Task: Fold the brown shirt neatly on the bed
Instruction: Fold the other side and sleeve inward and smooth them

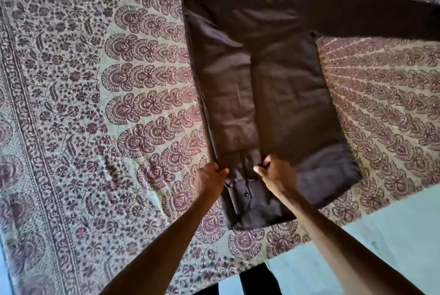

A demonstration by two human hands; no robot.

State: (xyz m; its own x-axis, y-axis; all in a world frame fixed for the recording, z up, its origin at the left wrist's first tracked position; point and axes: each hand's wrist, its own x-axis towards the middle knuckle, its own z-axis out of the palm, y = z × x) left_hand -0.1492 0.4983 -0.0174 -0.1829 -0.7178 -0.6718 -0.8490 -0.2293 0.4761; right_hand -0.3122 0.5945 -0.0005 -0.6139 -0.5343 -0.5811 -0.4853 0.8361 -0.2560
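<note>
Paisley-printed cloth covered the bed (95, 104) across nearly the whole frame, with a strip of pale floor showing at the lower right. On it, from upper centre down to lower centre, lay the brown shirt (273, 85), spread flat with its collar end at the top. Its side toward the frame's left had already been turned inward, and a sleeve (228, 94) ran down over that folded panel, probably laid there to keep the bundle narrow and straight-edged. The other sleeve (371, 18) stretched out to the upper right, not yet folded.

Both hands met at the near end of the folded sleeve, just above the hem. The left hand (209, 181) had its fingers curled closed on the outer folded edge; the right hand (276, 175) pinched the fabric at the inner edge of the sleeve, close to the cuff (240, 189) with its buttons. Gripping both edges at once seemed meant to pull the sleeve taut and square it against the side fold. By my judgement the task stood about halfway: the right-side sleeve and panel remained, then the lengthwise fold.
</note>
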